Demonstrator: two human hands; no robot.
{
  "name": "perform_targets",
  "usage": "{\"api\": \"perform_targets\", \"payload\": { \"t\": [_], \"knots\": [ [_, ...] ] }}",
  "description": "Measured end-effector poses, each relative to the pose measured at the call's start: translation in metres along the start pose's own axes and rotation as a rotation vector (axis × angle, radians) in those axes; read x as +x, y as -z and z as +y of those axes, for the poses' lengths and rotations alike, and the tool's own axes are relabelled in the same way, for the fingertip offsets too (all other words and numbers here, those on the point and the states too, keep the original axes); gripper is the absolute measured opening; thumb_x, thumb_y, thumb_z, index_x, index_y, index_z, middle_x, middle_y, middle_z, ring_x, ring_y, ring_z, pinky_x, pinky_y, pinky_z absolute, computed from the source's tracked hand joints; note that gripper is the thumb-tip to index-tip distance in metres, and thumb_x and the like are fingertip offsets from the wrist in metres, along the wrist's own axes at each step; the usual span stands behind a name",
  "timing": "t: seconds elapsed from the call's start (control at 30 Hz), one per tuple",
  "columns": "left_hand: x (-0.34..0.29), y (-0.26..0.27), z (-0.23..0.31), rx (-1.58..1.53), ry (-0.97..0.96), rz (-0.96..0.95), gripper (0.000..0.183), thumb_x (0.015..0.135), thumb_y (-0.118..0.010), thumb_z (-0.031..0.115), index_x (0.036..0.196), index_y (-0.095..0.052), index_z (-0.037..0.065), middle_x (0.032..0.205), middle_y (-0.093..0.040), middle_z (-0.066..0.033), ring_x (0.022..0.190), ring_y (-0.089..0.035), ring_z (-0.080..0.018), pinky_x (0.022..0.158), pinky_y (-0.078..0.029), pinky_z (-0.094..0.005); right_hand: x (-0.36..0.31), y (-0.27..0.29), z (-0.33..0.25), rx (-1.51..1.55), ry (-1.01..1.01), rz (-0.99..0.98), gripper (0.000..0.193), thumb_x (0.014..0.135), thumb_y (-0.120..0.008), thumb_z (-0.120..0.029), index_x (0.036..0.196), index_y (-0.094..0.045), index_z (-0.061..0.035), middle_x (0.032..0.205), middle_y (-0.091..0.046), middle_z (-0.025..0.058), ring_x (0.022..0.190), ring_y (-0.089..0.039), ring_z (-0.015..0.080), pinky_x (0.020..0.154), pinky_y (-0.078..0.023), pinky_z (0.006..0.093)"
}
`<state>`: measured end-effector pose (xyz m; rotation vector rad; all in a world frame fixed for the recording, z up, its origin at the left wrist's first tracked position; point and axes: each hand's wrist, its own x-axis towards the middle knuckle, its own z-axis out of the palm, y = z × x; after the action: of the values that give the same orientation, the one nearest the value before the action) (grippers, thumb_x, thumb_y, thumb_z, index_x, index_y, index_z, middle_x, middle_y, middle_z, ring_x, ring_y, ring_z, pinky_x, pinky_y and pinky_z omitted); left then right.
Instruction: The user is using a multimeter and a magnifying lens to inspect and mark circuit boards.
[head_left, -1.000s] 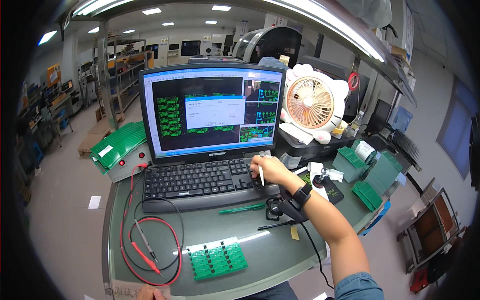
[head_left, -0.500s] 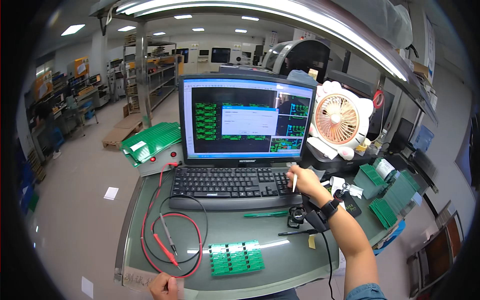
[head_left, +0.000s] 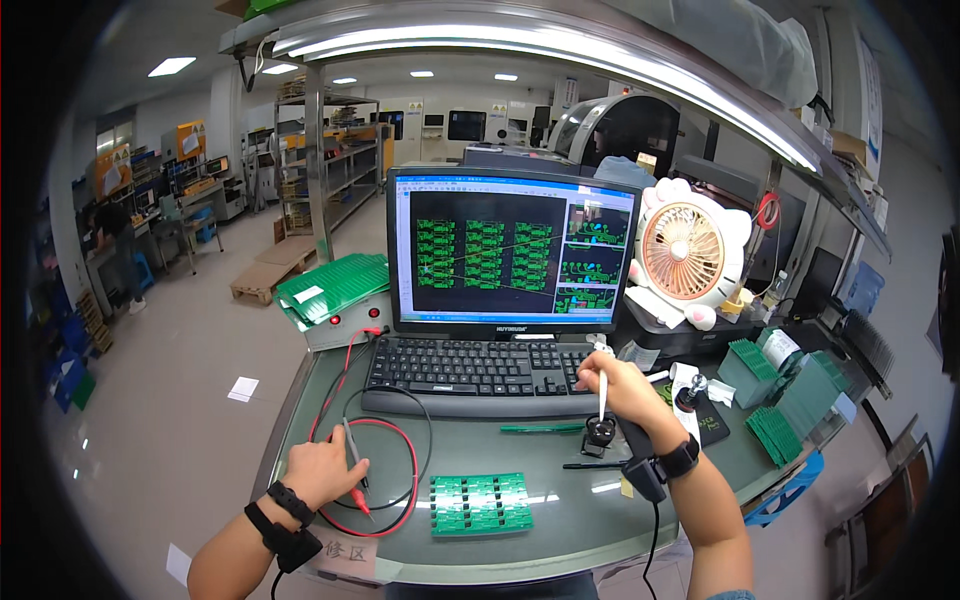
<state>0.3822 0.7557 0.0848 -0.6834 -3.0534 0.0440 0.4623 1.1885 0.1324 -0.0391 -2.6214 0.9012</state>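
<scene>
At the left of the bench, my left hand (head_left: 320, 472) has its thumb and forefinger closed at the grey-black test probe (head_left: 351, 443). The red test probe (head_left: 359, 499) lies beside it, its tip toward the bench's front. My right hand (head_left: 625, 392) is over the right end of the black keyboard (head_left: 455, 368), closed around a slim white pen-like tool (head_left: 602, 397) that points down. A green circuit board panel (head_left: 481, 504) lies flat on the bench between my forearms. Behind the keyboard stands a monitor (head_left: 515, 250) with a green board layout on its dark screen.
Red and black leads (head_left: 413, 470) loop on the left. A green pen (head_left: 540, 429) and a small black-capped bottle (head_left: 599, 432) lie before the keyboard. Green boards are stacked on a grey box (head_left: 350, 325) and racked at right (head_left: 773, 433). A white fan (head_left: 685, 255) stands beside the monitor.
My left hand has moved from the bench's front edge up to the test probes. My right hand stays at the keypad with the white tool. The on-screen dialog box has vanished.
</scene>
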Motion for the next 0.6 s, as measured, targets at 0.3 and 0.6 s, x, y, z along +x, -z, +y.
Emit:
{"api": "perform_targets", "payload": {
  "t": [0.3, 0.6],
  "knots": [
    [0.008, -0.019, -0.026, -0.237, 0.014, 0.192, 0.057, 0.076, -0.062, 0.017, 0.124, -0.041, -0.005, 0.084, -0.066, -0.0183, 0.066, -0.067, -0.0345, 0.06, -0.054, -0.0428, -0.01, -0.041, -0.083, 0.072, 0.365, -0.175, 0.018, 0.091, -0.06, -0.02, 0.099, -0.057, -0.0046, 0.086, -0.068, 0.0149, 0.08, -0.067, 0.0333, 0.071, -0.051, 0.0398],
    [-0.036, 0.005, -0.072, -2.28, 0.422, 0.196, 0.023, 0.093, -0.059, 0.014, 0.115, -0.055, 0.006, 0.082, -0.064, 0.0009, 0.048, -0.045, -0.0051, 0.042, -0.036, -0.0204, 0.039, -0.114, -0.066, -0.074, 0.339, -0.353, 0.012, 0.093, -0.05, -0.018, 0.099, -0.056, -0.0083, 0.092, -0.065, 0.009, 0.093, -0.061, 0.031, 0.079, -0.046, 0.0428]
  ]
}}
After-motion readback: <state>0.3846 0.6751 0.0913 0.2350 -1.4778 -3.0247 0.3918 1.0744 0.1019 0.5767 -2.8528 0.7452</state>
